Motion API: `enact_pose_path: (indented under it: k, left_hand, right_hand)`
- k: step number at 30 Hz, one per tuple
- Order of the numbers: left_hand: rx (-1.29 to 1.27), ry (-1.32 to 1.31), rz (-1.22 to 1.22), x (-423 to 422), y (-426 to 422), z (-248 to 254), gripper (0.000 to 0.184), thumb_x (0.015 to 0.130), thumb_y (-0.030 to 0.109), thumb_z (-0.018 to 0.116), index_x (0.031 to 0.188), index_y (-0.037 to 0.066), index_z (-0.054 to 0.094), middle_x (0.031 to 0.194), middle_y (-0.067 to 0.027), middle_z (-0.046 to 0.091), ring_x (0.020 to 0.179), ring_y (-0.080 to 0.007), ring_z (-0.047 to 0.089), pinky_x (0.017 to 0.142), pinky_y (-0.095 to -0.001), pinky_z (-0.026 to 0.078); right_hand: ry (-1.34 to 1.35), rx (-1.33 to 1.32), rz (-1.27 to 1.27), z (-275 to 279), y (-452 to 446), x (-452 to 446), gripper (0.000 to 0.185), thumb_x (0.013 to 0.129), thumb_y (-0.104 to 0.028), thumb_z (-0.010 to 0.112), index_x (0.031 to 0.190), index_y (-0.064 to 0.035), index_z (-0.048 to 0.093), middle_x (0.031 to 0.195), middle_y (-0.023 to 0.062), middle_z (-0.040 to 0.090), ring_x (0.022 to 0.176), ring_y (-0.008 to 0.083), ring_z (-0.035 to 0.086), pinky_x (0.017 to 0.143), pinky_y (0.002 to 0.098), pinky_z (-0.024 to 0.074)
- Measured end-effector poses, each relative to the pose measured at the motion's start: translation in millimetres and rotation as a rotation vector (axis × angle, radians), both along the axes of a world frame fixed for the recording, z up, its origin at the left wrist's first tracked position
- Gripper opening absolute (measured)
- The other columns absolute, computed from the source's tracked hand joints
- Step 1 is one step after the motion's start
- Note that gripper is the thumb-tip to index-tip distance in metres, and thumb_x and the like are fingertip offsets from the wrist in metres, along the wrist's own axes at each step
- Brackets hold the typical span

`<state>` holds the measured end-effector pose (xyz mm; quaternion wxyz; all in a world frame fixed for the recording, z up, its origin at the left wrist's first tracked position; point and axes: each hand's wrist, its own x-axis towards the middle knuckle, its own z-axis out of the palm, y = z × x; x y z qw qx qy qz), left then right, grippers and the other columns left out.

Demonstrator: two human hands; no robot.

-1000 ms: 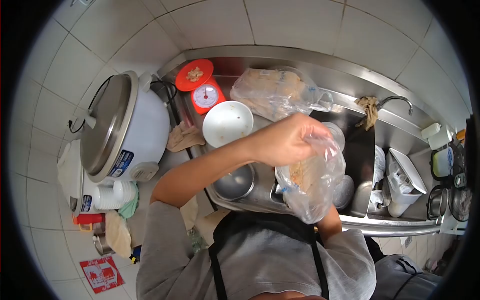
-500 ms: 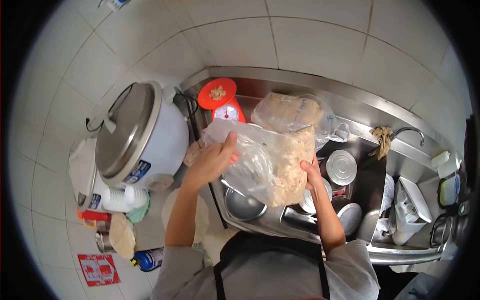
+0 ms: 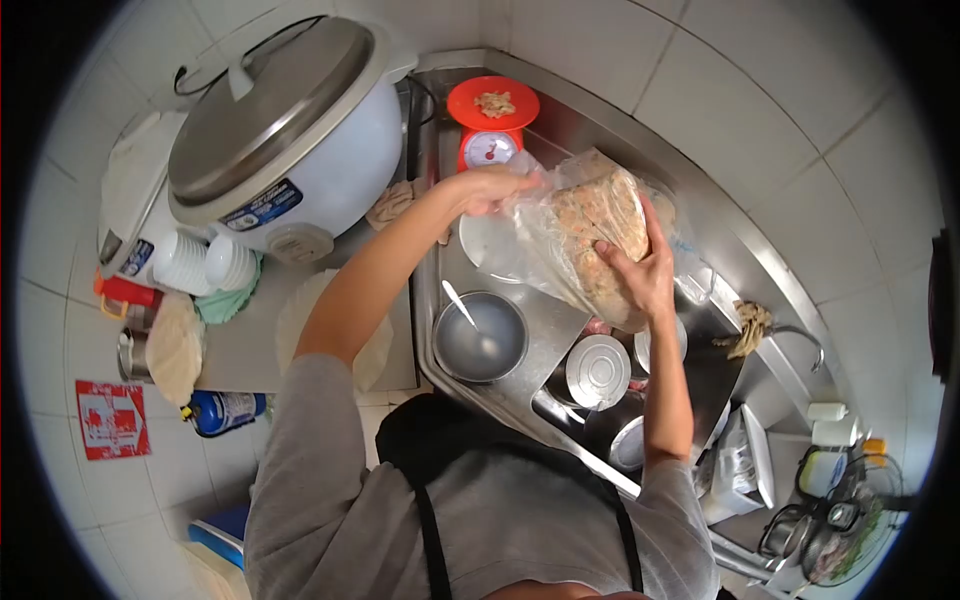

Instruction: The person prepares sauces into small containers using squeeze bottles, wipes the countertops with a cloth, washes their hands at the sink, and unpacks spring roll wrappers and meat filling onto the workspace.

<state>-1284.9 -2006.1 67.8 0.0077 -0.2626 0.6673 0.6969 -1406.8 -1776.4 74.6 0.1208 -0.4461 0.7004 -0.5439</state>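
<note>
A clear plastic bag [image 3: 603, 215] filled with pale, orange-flecked food is held tilted above the metal counter, near a red kitchen scale [image 3: 490, 148]. My left hand [image 3: 492, 188] is closed on the loose, gathered end of the bag. Around the full end, my right hand [image 3: 648, 270] has its thumb on the near face and fingers along the far side. Small food pieces [image 3: 494, 104] lie on the scale's red plate. Another filled bag [image 3: 690, 250] sits behind, mostly hidden. Below is a metal bowl [image 3: 480, 335] with a white spoon in it.
Large rice cookers [image 3: 350, 150] stand to the left, beside stacked white cups [image 3: 183, 262]. Round cans [image 3: 597, 372] sit in the sink area at right, near a faucet [image 3: 800, 332] with a cloth [image 3: 747, 330] hung by it. A tiled wall [image 3: 760, 110] rises behind the counter.
My view has turned, and the bag now sits closer to the scale, with its full end tipped up. My left hand has shifted along the loose end. The bag behind is more covered.
</note>
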Motion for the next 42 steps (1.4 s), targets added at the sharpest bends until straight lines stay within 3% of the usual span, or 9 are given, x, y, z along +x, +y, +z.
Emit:
enact_pose_path:
  k: [5,11,16,23,25,31,36,38,42]
  left_hand:
    - [-0.185,0.263,0.103,-18,-3,29,0.030,0.094,0.031,0.038,0.109,0.013,0.057,0.093,-0.0010,0.062,0.071,-0.0075,0.050,0.060,-0.0240,0.043]
    - [-0.594,0.777,0.085,-14,-20,-3,0.030,0.094,0.029,0.039,0.098,0.007,0.059,0.085,-0.0046,0.062,0.080,-0.0129,0.056,0.072,-0.0298,0.045]
    - [-0.543,0.563,0.196,-9,-9,-35,0.026,0.091,0.021,0.042,0.097,0.001,0.057,0.091,-0.0098,0.060,0.090,-0.0238,0.056,0.085,-0.0311,0.041]
    - [-0.373,0.476,0.399,24,-22,-120,0.032,0.085,0.017,0.049,0.112,0.002,0.048,0.110,-0.0167,0.051,0.103,-0.0283,0.049,0.087,-0.0365,0.039]
    - [-0.348,0.385,0.336,40,-15,-121,0.048,0.076,0.019,0.056,0.116,-0.003,0.041,0.118,-0.0241,0.044,0.110,-0.0331,0.045,0.093,-0.0383,0.036]
    - [-0.820,-0.083,-0.061,41,13,-126,0.071,0.065,0.018,0.067,0.121,-0.007,0.030,0.111,-0.0305,0.049,0.110,-0.0419,0.045,0.096,-0.0453,0.034]
    - [-0.695,-0.055,0.245,35,39,-123,0.033,0.080,0.004,0.048,0.109,-0.005,0.035,0.084,-0.0220,0.060,0.082,-0.0376,0.058,0.084,-0.0486,0.037]
    - [-0.434,-0.044,0.396,37,52,-104,0.030,0.085,0.005,0.043,0.112,-0.004,0.034,0.078,-0.0197,0.061,0.076,-0.0371,0.059,0.083,-0.0487,0.037]
    - [-0.759,0.162,0.494,36,58,-128,0.030,0.089,0.012,0.042,0.114,-0.002,0.035,0.085,-0.0232,0.059,0.083,-0.0369,0.057,0.082,-0.0458,0.037]
  right_hand:
    - [0.742,0.550,0.321,56,-49,19,0.067,0.067,-0.021,0.070,0.128,-0.0219,0.043,0.092,0.0164,0.062,0.075,0.0308,0.061,0.069,0.0385,0.0470]
    - [0.940,0.975,0.494,40,-124,13,0.064,0.062,-0.023,0.070,0.122,-0.0197,0.050,0.102,0.0138,0.061,0.095,0.0305,0.057,0.082,0.0410,0.0449]
    - [1.206,1.298,0.710,-18,-195,24,0.058,0.054,-0.039,0.073,0.105,-0.0136,0.063,0.108,0.0127,0.059,0.102,0.0257,0.054,0.088,0.0375,0.0412]
    - [0.708,1.206,1.028,-54,-221,-5,0.070,0.063,-0.048,0.068,0.120,-0.0107,0.052,0.115,0.0149,0.055,0.108,0.0254,0.051,0.094,0.0347,0.0366]
    - [0.277,1.067,0.771,6,-188,-15,0.082,0.058,-0.039,0.076,0.126,-0.0081,0.044,0.125,0.0161,0.047,0.109,0.0273,0.050,0.094,0.0350,0.0374]
    - [0.126,0.631,0.268,-26,-107,-20,0.089,0.053,-0.012,0.079,0.130,-0.0060,0.035,0.115,0.0117,0.054,0.108,0.0209,0.049,0.093,0.0313,0.0362]
    - [-0.229,0.475,0.187,-30,-118,-42,0.056,0.059,-0.011,0.076,0.106,-0.0001,0.048,0.084,0.0135,0.060,0.070,0.0139,0.059,0.059,0.0274,0.0480]
    - [-0.310,0.482,0.153,-16,-129,-40,0.051,0.064,-0.007,0.071,0.108,0.0012,0.046,0.086,0.0143,0.060,0.075,0.0168,0.060,0.064,0.0287,0.0496]
    - [-0.520,0.479,0.192,18,-141,-38,0.042,0.070,-0.006,0.066,0.107,0.0028,0.049,0.090,0.0136,0.059,0.079,0.0200,0.060,0.070,0.0312,0.0515]
